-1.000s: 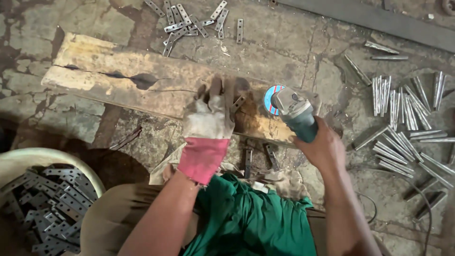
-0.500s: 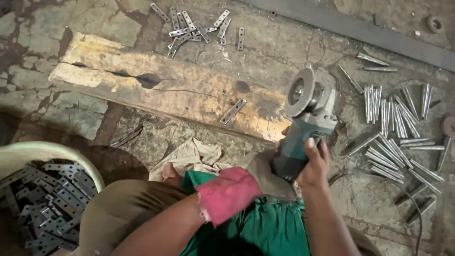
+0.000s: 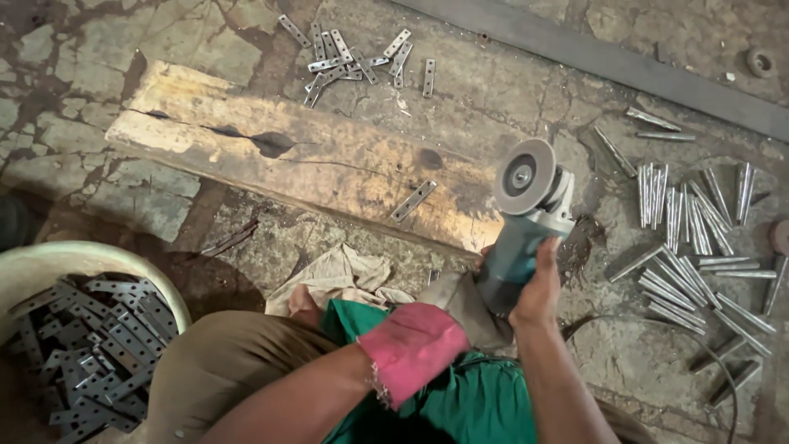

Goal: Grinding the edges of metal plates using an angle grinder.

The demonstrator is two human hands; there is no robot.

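My right hand [image 3: 538, 288] grips the body of a teal angle grinder [image 3: 526, 222], held just off the right end of a worn wooden plank [image 3: 288, 156] with its grey disc [image 3: 523, 175] turned up toward me. My left hand [image 3: 460, 308] wears a grey glove with a pink cuff. It is drawn back against my body, close to the grinder's rear end, and its fingers are hidden. One flat perforated metal strip [image 3: 413, 201] lies loose on the plank, left of the disc.
A pile of similar strips [image 3: 353, 57] lies beyond the plank. A pale basin [image 3: 99, 255] at lower left holds several more. Metal rods [image 3: 699, 238] are spread on the stone floor at right. A rag [image 3: 337, 275] lies by my knee, and the grinder's cable [image 3: 657, 325] runs right.
My gloved left hand left the plank and pulled back to my body. The grinder lifted off the plank and its disc turned upward. The strip now lies alone on the wood.
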